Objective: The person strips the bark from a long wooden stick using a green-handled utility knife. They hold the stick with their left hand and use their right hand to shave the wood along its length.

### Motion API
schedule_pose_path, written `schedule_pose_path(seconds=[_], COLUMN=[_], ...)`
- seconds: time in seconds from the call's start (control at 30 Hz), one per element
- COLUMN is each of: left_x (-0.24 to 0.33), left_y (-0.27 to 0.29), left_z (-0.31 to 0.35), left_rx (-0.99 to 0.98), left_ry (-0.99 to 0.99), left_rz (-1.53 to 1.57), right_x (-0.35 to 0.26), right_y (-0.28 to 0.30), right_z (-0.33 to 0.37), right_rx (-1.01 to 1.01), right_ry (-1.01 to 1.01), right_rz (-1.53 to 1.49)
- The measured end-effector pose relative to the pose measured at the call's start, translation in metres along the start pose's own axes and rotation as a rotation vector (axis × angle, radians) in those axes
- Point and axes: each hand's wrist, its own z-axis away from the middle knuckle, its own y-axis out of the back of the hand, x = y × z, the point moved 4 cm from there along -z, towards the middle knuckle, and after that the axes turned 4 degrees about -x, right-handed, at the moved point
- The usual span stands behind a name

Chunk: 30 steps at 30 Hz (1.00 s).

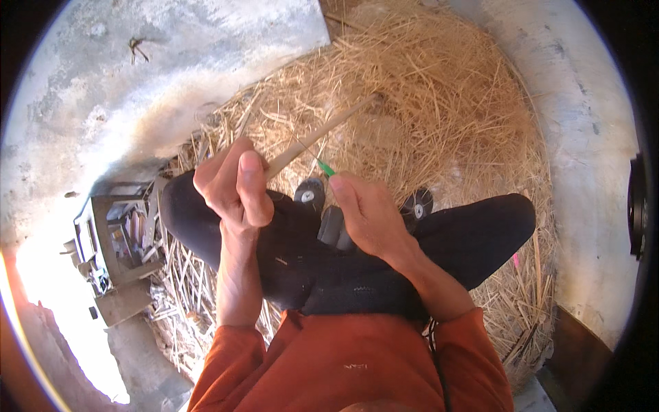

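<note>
My left hand [235, 184] is closed around the near end of a long, pale wooden stick [322, 130], which slants away to the upper right. In my right hand [369, 211] is a thin tool with a green handle [325, 167], pinched between thumb and fingers. From the handle a slender shaft points up and left, crossing in front of the stick. Whether its tip touches the wood I cannot tell. Both hands are above my lap, over my dark trousers [295, 264], and the stick's held end is hidden in my left fist.
Dry straw [439, 82] and loose stalks cover the ground. Whitewashed walls [576, 137] curve around on both sides. A wooden frame [103, 213] with small items inside stands at left, near a bright opening. My shoes [417, 204] show beyond my hands.
</note>
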Motion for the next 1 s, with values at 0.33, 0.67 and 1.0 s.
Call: schedule_pose_path(seconds=[0.33,0.67,1.0], left_x=[-0.011,0.000,-0.005], left_y=[0.003,0.000,-0.001], left_z=[0.004,0.002,0.000], left_rx=[0.070,0.018,0.053], left_ry=[-0.022,0.078,0.059], left_rz=[0.007,-0.011,-0.032], right_x=[0.013,0.029,0.028], right_y=[-0.022,-0.014,-0.014], right_z=[-0.002,-0.004,-0.019], right_rx=[0.077,0.170,0.139], right_ry=[0.009,0.016,-0.016], right_rz=[0.144,0.193,0.191])
